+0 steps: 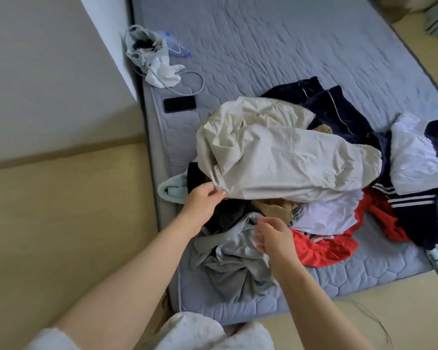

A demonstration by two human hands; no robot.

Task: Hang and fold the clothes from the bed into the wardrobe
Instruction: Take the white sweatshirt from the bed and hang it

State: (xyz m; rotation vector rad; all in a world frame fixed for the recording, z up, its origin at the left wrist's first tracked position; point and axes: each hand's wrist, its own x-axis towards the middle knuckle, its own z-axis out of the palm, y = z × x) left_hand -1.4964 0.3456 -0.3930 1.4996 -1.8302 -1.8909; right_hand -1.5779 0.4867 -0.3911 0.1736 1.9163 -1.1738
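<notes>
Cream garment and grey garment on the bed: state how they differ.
The cream crumpled garment lies on top, its edge pinched by the left hand; the grey soft garment lies lower, nearer the camera. Cream looks bigger and puffed; grey flatter, twisted. Both are unfolded.

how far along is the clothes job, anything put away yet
Done: nothing that shows. No item looks folded or hung, and the wardrobe is out of view.
In hand: the left hand pinches the edge of the cream garment on top of the pile. The right hand is over the grey garment, its grip blurred.
Left: the whole heap on the mattress, including the red garment and the navy garment.
</notes>
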